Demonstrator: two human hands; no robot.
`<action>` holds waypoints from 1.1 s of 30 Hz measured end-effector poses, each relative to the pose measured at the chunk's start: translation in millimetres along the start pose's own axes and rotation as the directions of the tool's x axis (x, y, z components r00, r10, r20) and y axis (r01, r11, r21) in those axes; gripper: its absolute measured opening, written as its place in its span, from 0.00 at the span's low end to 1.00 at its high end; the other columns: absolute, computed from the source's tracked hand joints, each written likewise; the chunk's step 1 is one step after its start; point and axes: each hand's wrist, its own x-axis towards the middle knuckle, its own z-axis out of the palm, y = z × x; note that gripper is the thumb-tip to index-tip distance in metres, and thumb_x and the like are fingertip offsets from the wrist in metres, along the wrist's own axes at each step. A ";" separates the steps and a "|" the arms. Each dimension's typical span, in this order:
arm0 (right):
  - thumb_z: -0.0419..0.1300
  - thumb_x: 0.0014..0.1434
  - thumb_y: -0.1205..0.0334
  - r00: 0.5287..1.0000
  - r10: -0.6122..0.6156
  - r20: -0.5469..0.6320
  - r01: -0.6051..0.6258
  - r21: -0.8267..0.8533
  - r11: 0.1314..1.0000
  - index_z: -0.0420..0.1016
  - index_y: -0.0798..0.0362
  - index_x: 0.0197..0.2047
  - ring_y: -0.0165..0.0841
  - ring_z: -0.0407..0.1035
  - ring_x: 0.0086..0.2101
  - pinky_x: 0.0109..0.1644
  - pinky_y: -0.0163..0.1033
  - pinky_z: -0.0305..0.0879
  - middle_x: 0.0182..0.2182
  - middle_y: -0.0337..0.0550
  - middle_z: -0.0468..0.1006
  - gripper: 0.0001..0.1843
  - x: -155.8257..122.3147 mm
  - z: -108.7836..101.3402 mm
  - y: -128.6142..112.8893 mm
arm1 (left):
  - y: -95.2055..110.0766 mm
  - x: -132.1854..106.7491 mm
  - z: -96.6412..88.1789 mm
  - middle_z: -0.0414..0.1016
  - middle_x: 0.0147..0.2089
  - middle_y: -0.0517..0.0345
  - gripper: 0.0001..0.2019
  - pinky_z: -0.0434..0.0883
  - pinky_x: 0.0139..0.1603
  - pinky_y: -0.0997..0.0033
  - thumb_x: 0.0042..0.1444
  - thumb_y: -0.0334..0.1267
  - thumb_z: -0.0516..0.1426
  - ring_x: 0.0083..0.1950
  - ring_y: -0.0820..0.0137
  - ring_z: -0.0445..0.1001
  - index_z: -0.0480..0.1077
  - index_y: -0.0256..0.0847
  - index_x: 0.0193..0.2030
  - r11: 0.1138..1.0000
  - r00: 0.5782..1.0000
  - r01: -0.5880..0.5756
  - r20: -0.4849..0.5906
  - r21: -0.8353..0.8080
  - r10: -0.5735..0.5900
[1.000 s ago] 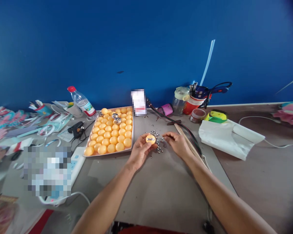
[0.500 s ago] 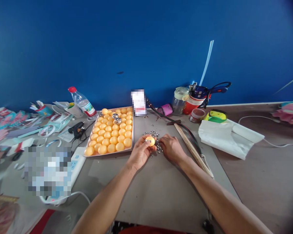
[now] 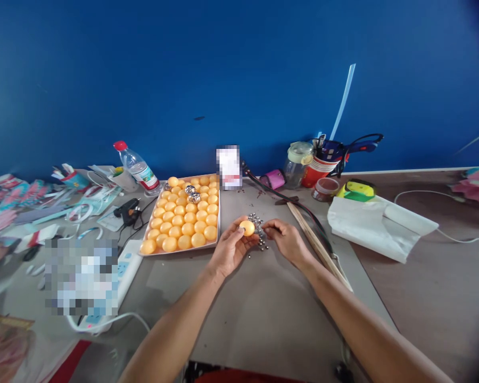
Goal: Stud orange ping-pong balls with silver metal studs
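My left hand [image 3: 233, 247] is closed around an orange ping-pong ball [image 3: 247, 228], with the thumb lying on its near side. Just to its right, a loose pile of small shiny metal studs [image 3: 260, 238] is spread on the grey table mat. My right hand [image 3: 285, 239] is at the right edge of that pile, thumb and fingers pinched together. Whatever sits between those fingertips is too small to make out. Left of my hands, a shallow white box [image 3: 219, 213] holds rows of orange ping-pong balls [image 3: 190, 217]; a few silver-covered balls [image 3: 194, 197] rest among them.
Right of my hands lie a wooden stick [image 3: 317, 242], a black cable and white sheet material [image 3: 373, 226]. A jar [image 3: 298, 167], a red cup [image 3: 317, 171] and a purple roll [image 3: 273, 179] stand along the wall. At left are a bottle [image 3: 141, 173], glue gun [image 3: 128, 211] and power strip [image 3: 125, 271].
My right hand has drawn slightly right, its fingertips lifting from the studs into a clearer pinch. The left hand still holds the ball, turned a little. The view has shifted slightly.
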 end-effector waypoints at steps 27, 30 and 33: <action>0.64 0.46 0.54 0.977 0.126 0.174 -0.201 0.526 0.827 0.68 0.53 0.28 0.25 0.57 0.23 0.28 0.33 0.55 0.22 0.34 0.67 0.12 -14.1 17.3 -25.1 | -10.7 0.1 -1.2 0.71 0.46 0.55 0.18 0.70 0.44 0.66 0.50 0.39 0.61 0.41 0.69 0.71 0.69 0.42 0.48 0.914 0.973 -0.210 -0.017 0.348 0.230; 0.63 0.48 0.55 0.977 0.116 0.181 -0.195 0.520 0.832 0.68 0.54 0.28 0.25 0.58 0.24 0.29 0.33 0.55 0.23 0.35 0.68 0.11 -13.6 18.0 -22.5 | -11.4 0.1 -1.8 0.71 0.46 0.55 0.18 0.69 0.46 0.66 0.50 0.39 0.61 0.42 0.69 0.71 0.69 0.42 0.49 0.899 0.969 -0.221 -0.019 0.379 0.247; 0.63 0.48 0.55 0.977 0.117 0.178 -0.195 0.529 0.826 0.68 0.54 0.29 0.25 0.58 0.24 0.29 0.33 0.54 0.23 0.35 0.68 0.11 -13.4 18.6 -21.0 | -11.6 -0.5 -1.6 0.72 0.46 0.54 0.19 0.69 0.47 0.67 0.50 0.40 0.61 0.43 0.68 0.71 0.68 0.42 0.49 0.888 0.967 -0.223 -0.026 0.403 0.254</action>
